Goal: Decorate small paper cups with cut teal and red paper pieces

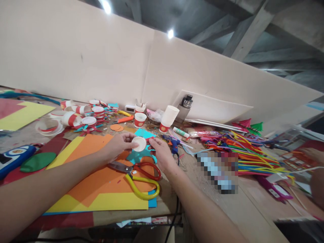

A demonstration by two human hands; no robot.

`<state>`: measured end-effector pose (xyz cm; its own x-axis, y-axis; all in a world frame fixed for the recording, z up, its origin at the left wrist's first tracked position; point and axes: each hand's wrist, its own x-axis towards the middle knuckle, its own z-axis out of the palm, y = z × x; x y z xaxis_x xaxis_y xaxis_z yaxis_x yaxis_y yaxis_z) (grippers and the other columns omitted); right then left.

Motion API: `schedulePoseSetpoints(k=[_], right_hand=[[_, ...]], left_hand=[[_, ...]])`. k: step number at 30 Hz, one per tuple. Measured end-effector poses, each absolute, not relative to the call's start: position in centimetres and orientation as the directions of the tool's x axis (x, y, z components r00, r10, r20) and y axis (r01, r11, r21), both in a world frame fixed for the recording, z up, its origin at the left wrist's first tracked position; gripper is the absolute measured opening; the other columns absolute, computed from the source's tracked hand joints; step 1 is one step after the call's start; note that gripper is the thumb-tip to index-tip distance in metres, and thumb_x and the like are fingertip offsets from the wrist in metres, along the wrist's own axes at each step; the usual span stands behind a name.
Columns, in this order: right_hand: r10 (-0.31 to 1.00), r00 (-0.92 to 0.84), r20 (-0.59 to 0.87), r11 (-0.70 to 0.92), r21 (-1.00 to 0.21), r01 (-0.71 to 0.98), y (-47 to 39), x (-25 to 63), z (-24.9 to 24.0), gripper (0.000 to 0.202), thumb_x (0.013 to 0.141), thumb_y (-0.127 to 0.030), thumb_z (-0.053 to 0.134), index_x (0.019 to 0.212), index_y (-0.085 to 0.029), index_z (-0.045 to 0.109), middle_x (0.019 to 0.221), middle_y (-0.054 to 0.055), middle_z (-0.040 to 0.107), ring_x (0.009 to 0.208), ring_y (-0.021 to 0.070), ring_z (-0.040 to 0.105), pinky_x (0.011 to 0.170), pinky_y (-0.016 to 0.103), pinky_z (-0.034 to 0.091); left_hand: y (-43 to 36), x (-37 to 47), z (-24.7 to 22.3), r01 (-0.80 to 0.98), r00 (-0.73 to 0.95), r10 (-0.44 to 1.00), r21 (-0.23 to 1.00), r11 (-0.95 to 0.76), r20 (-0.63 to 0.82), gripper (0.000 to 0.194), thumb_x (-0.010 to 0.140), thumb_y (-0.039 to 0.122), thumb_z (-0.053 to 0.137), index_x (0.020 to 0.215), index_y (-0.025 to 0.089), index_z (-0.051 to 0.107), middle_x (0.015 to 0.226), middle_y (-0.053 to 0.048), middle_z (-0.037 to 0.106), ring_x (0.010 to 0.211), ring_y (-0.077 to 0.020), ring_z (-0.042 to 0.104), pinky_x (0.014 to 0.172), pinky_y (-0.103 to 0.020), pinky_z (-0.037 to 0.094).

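My left hand (120, 145) pinches a small round white piece, a cut paper cup bottom (139, 144), between thumb and fingers. On its right side a short red strip (149, 138) sticks out, and my right hand (160, 152) has its fingers closed on that strip. Whether the strip is part of the cup is too small to tell. Below both hands, scissors (138, 175) with one red and one yellow handle lie on orange paper sheets (93, 175). Turquoise paper (136, 157) with cut edges lies beneath the cup piece.
Cut paper cups (73, 118) cluster at the back left. Upright cups (140, 120), a stack of cups (170, 118) and a bottle (183, 109) stand by the board. A blue glue gun (174, 145) and colourful pipe cleaners (243, 148) lie rightward. Another person's hand (314, 157) is at far right.
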<state>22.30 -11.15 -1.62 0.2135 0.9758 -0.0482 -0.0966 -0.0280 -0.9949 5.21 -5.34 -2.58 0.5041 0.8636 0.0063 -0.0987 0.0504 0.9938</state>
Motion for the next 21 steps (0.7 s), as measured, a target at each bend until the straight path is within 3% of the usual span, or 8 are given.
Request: schedulePoseSetpoints(k=[6,12,16,21], right_hand=[[0.957,0.288,0.026,0.033,-0.999,-0.019,-11.0,23.8,-0.7,0.031,0.071,-0.045,0.065,0.086,-0.018,0.062,0.079,0.000,0.061,0.064,0.0099,0.049,0.056,0.022,0.034],[0.917,0.298,0.266,0.154,-0.924,0.351,-10.4,25.8,-0.8,0.020,0.077,-0.037,0.057,0.080,-0.018,0.063,0.078,0.002,0.063,0.071,0.0138,0.053,0.065,0.026,0.041],[0.929,0.163,0.334,0.151,-0.741,0.654,-10.2,26.1,-1.6,0.013,0.081,-0.025,0.055,0.081,-0.018,0.065,0.081,0.003,0.065,0.072,0.0152,0.055,0.070,0.029,0.043],[0.912,-0.024,0.410,0.175,-0.334,0.926,-10.1,25.9,-2.2,0.014,0.086,-0.017,0.055,0.092,-0.016,0.067,0.099,0.010,0.064,0.094,0.0209,0.055,0.085,0.033,0.042]], left_hand=[[-5.1,4.7,-2.1,-0.212,0.484,0.874,0.975,0.070,0.043,0.034,0.062,0.031,0.082,0.089,0.014,0.069,0.082,-0.004,0.068,0.066,-0.0111,0.057,0.056,-0.022,0.042],[-3.8,4.0,-2.4,-0.340,0.418,0.908,0.932,0.123,0.032,0.030,0.060,0.025,0.082,0.085,0.015,0.070,0.089,-0.005,0.069,0.072,-0.0119,0.060,0.057,-0.021,0.044],[-3.1,3.6,-2.5,-0.365,0.399,0.917,0.921,0.134,0.025,0.030,0.061,0.024,0.082,0.087,0.014,0.070,0.090,-0.007,0.068,0.071,-0.0113,0.058,0.054,-0.019,0.044],[-3.1,3.6,-2.5,-0.354,0.385,0.923,0.924,0.146,0.002,0.031,0.060,0.024,0.082,0.086,0.013,0.071,0.090,-0.008,0.068,0.067,-0.0103,0.056,0.049,-0.017,0.044]])
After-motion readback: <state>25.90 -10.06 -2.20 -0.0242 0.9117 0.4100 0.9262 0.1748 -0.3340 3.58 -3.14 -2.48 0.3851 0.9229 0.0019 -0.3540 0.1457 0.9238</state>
